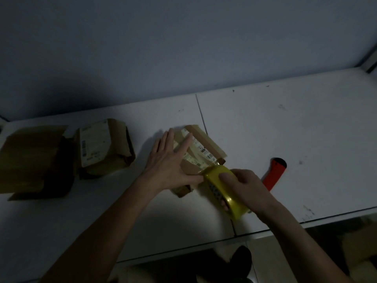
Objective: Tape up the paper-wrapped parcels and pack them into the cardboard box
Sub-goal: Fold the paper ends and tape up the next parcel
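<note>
I think I am in a small packing room, like the back of a shop. My white table [265, 123] stands against a bare grey wall [183, 48] at twelve o'clock. A brown cardboard box [30, 160] sits at nine o'clock, and a red cutter [274, 172] lies at three o'clock. The light is dim.

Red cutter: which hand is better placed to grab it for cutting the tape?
Probably right. The right hand holds the tape roll next to the red cutter; the left hand presses flat on the parcel, farther away.
</note>
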